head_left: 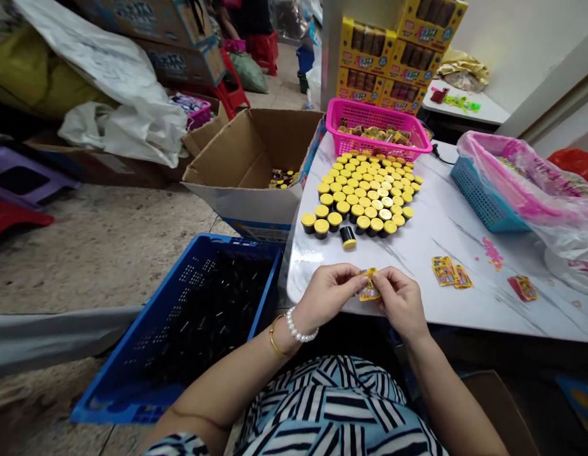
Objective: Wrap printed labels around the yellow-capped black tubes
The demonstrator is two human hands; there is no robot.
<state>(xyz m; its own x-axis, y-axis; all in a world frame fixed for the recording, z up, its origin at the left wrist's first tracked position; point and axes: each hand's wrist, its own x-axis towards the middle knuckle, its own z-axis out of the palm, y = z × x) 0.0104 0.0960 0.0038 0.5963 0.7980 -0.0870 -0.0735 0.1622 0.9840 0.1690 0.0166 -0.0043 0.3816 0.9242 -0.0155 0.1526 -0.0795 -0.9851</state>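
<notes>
Between both hands, over the front edge of the white marbled table (408, 253), is a small yellow printed sticker or label (369, 291). My left hand (328, 290) pinches its left side between thumb and fingers. On its other side, my right hand (402, 303) grips the upper right part the same way. Just beyond them, one black canister with a yellow lid (348, 237) lies on its side. Behind it stand rows of upright black canisters with yellow lids (365, 190). To the right lie small piles of similar printed labels (450, 272) and another little stack (523, 288).
A pink basket (379, 149) holds wrapped pieces at the table's back. Right of it stands a blue basket (484, 193) lined with plastic. Pink bits (492, 253) lie nearby. Left are an open carton (227, 152) and a blue crate (127, 342) of black canister bodies. Yellow boxes (370, 47) are stacked behind.
</notes>
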